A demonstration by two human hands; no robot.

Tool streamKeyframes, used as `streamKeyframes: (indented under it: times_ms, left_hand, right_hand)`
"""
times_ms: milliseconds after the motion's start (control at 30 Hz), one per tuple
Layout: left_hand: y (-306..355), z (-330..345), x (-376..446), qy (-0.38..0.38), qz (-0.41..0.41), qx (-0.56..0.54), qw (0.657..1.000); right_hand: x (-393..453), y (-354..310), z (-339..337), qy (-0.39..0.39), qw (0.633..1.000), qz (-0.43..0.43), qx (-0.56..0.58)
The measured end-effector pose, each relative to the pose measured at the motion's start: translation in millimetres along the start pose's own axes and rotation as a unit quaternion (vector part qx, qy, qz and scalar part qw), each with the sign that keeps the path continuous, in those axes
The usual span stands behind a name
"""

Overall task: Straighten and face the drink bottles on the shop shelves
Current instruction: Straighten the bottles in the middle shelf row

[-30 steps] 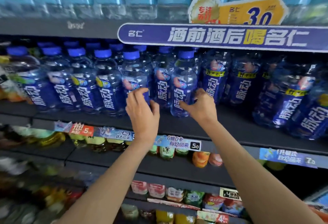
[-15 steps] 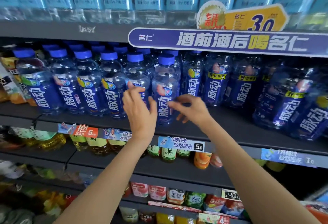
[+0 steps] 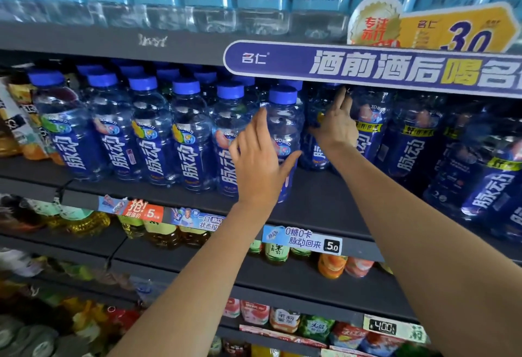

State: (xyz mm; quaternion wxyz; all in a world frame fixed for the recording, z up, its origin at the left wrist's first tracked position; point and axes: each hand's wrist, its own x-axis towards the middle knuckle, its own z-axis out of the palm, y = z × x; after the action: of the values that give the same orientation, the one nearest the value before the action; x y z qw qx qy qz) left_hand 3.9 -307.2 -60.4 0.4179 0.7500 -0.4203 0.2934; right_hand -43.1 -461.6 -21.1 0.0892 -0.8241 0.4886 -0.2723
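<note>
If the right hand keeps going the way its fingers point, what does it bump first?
Probably the blue bottle right behind it: the right hand is already at its shoulder, fingers pointing up and back beneath the purple sign. Depth is hard to judge.

The left hand (image 3: 260, 164) covers most of the label on the front bottle (image 3: 284, 130), so can't read it. The banner (image 3: 367, 69) hides the caps behind it and runs off the right edge. The bottom-left shelves (image 3: 42, 314) are just blur.

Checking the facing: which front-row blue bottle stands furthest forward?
The bottle behind the left hand; it stands alone nearest the shelf edge, sixth cap from the left.
</note>
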Motion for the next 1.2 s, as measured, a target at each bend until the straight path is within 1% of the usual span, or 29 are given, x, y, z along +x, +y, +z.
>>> streamKeyframes:
  times_ms: [67, 133, 267, 367, 467, 500, 533, 567, 600, 633, 667, 733, 833, 867, 900, 933, 967, 1000, 1033, 1067, 1100, 1200]
  left_hand:
    - [0.1, 1.6, -0.4, 0.008, 0.002, -0.005, 1.0]
    - [0.0, 2.3, -0.2, 0.012, 0.002, -0.013, 1.0]
    - [-0.1, 1.7, -0.6, 0.001, -0.006, -0.005, 1.0]
    - [1.7, 1.7, -0.7, -0.01, -0.011, 0.004, 1.0]
    - [14.0, -0.2, -4.3, -0.032, -0.064, 0.001, 0.997]
    - [20.5, -2.5, -6.4, -0.02, -0.071, -0.002, 0.997]
    - [28.4, -4.0, -8.7, 0.008, -0.055, -0.005, 0.998]
    - [37.4, -2.8, -11.8, 0.04, -0.018, -0.01, 0.999]
    - [47.5, 0.4, -16.1, 0.066, 0.028, -0.021, 0.997]
    - [59.5, 4.9, -19.9, 0.074, 0.067, -0.04, 0.994]
    - [73.7, 9.9, -24.7, 0.062, 0.091, -0.066, 0.992]
    - [106.0, 19.8, -35.7, 0.01, 0.093, -0.128, 0.987]
    - [149.6, 36.6, -56.9, -0.091, 0.091, -0.187, 0.974]
    - [161.9, 42.7, -61.9, -0.117, 0.101, -0.196, 0.968]
    - [173.7, 49.1, -65.5, -0.137, 0.115, -0.199, 0.964]
    - [185.7, 55.5, -68.3, -0.156, 0.127, -0.2, 0.959]
    - [197.1, 61.6, -70.8, -0.173, 0.136, -0.204, 0.954]
    - [207.9, 67.5, -72.7, -0.188, 0.14, -0.21, 0.949]
    - [217.9, 72.8, -74.7, -0.2, 0.139, -0.217, 0.945]
    - [227.1, 77.6, -76.4, -0.209, 0.138, -0.221, 0.942]
    - [234.7, 82.0, -78.6, -0.218, 0.142, -0.22, 0.94]
    - [250.7, 95.7, -89.0, -0.246, 0.149, -0.219, 0.932]
  right_hand:
    - [0.7, -0.6, 1.4, 0.045, 0.999, -0.01, 0.004]
    - [2.0, 1.3, -0.9, 0.064, 0.998, -0.022, 0.016]
    - [-2.2, 3.4, -3.7, 0.067, 0.997, -0.035, 0.031]
    - [-7.2, 2.1, -9.9, 0.055, 0.996, -0.058, 0.029]
    - [-23.8, 8.0, -21.0, 0.048, 0.992, -0.095, 0.064]
    - [-33.9, 13.8, -24.9, 0.052, 0.989, -0.114, 0.084]
    - [-44.7, 22.3, -29.2, 0.059, 0.985, -0.127, 0.104]
    - [-55.4, 33.5, -35.0, 0.069, 0.983, -0.126, 0.115]
    - [-65.2, 47.4, -41.9, 0.082, 0.983, -0.114, 0.115]
    - [-74.2, 62.5, -50.2, 0.099, 0.985, -0.094, 0.109]
    - [-82.0, 78.0, -60.1, 0.122, 0.985, -0.071, 0.104]
    - [-95.1, 108.0, -82.1, 0.191, 0.976, -0.017, 0.102]
    - [-110.6, 152.3, -111.6, 0.321, 0.942, 0.064, 0.079]
    - [-113.5, 166.7, -119.9, 0.348, 0.929, 0.096, 0.077]
    - [-114.6, 181.3, -127.7, 0.354, 0.922, 0.134, 0.075]
    - [-113.8, 196.7, -134.8, 0.337, 0.922, 0.175, 0.078]
    - [-112.2, 211.9, -140.3, 0.299, 0.927, 0.212, 0.086]
    - [-109.2, 225.4, -144.7, 0.244, 0.935, 0.239, 0.096]
    - [-106.9, 236.8, -146.9, 0.187, 0.945, 0.25, 0.102]
    - [-104.5, 246.1, -148.0, 0.15, 0.953, 0.243, 0.102]
    - [-102.4, 253.2, -148.0, 0.139, 0.959, 0.228, 0.098]
    - [-96.2, 263.8, -149.7, 0.162, 0.964, 0.193, 0.088]
